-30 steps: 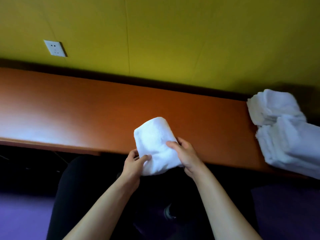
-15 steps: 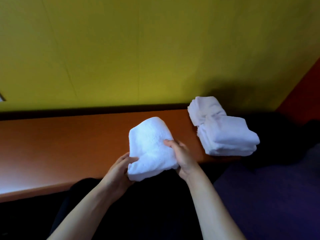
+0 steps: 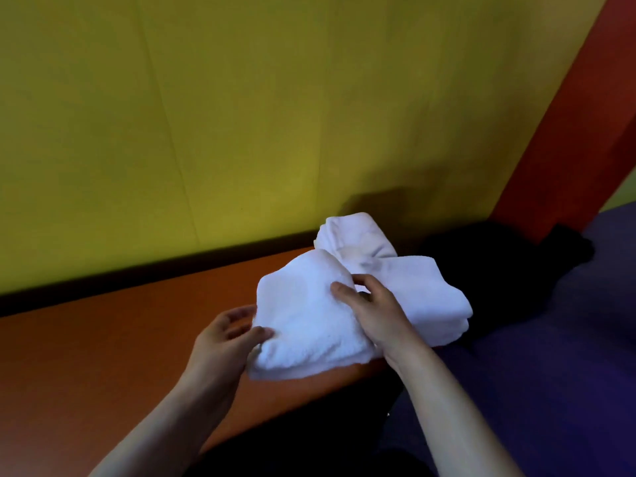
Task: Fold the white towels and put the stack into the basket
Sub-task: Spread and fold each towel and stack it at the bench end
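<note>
Head view — both hands (image 3: pixel 227 342) (image 3: pixel 375 313) hold towel (image 3: pixel 309 325)

Folded towel (image 3: pixel 309 315) in hand covers the near left part of the towel stack (image 3: pixel 430 297) at 3 o'clock from it. Right hand (image 3: pixel 375 311) hides the stack's middle; its fingertips are buried behind the towel. Left hand (image 3: pixel 227 339) fingers go under the towel's edge (only the thumb shows). Dark mass (image 3: pixel 499 270) beyond the stack: unidentifiable. Both forearms are cut by the bottom edge.

Both hands (image 3: pixel 227 339) (image 3: pixel 371 313) in curled grip
</note>
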